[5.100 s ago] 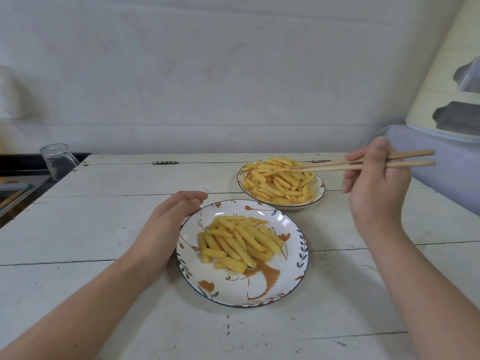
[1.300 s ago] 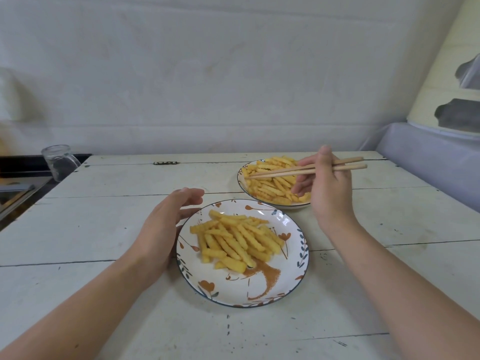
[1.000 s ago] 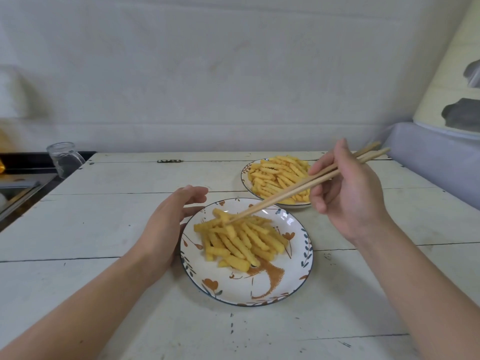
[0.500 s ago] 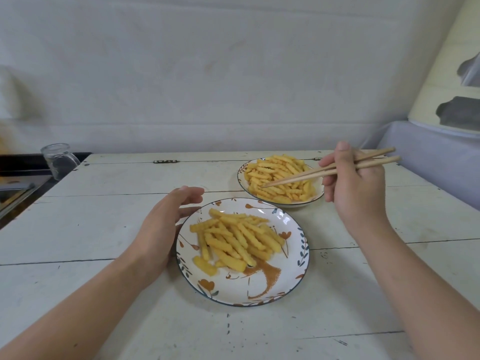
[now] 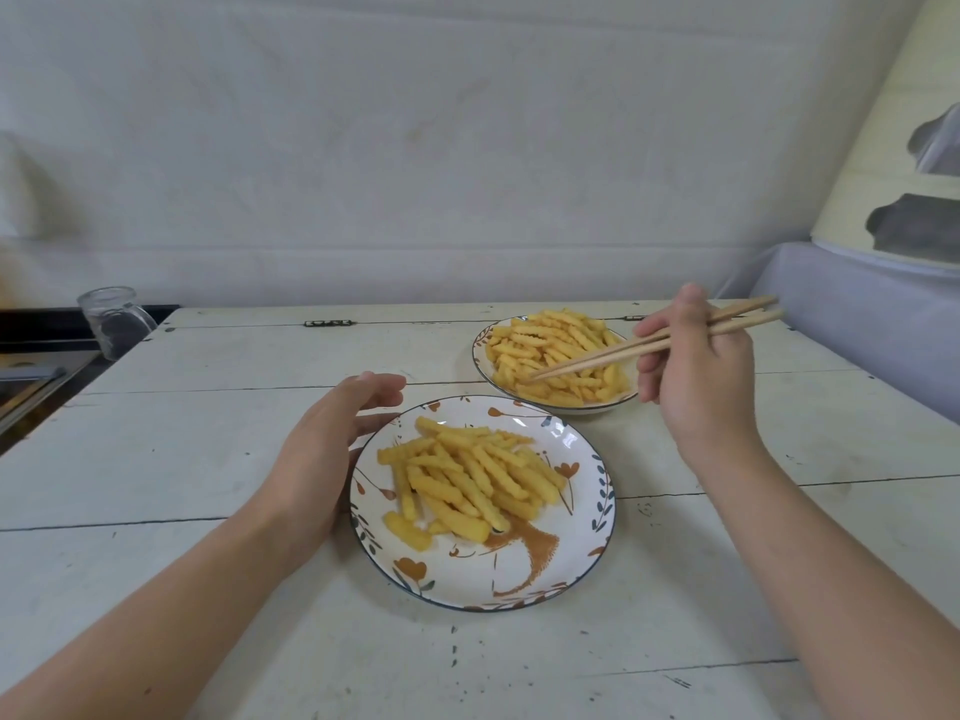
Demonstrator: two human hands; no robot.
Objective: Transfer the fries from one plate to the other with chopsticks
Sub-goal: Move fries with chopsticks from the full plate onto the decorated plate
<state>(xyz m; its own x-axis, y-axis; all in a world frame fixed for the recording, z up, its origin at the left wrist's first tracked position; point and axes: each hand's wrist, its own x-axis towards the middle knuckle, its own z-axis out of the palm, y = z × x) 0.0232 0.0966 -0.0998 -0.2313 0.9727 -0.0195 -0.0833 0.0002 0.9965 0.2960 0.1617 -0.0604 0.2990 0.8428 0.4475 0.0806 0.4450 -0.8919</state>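
A white plank tabletop fills the lower part of the frame. Near the centre, a flat patterned plate is set on it, and a heap of crinkle-cut fries is spread over its upper half, with one fry lying apart at the lower left of the heap. A second, deeper plate is seen above and to the right of the first, close to it but not touching, and it is piled with more fries.

A pair of wooden chopsticks is grasped in the right hand, which is held at the right of the frame beside the farther plate, fingers curled round the sticks. The tips are lowered onto the fries of the farther plate at its near left part; whether a fry is pinched between them cannot be told.

The left hand is laid against the left rim of the nearer plate, with the fingers relaxed and lightly bent, and nothing is grasped in it.

At the upper left, a clear glass jar is seen tilted at the edge of the tabletop. A pale wall covers the background.
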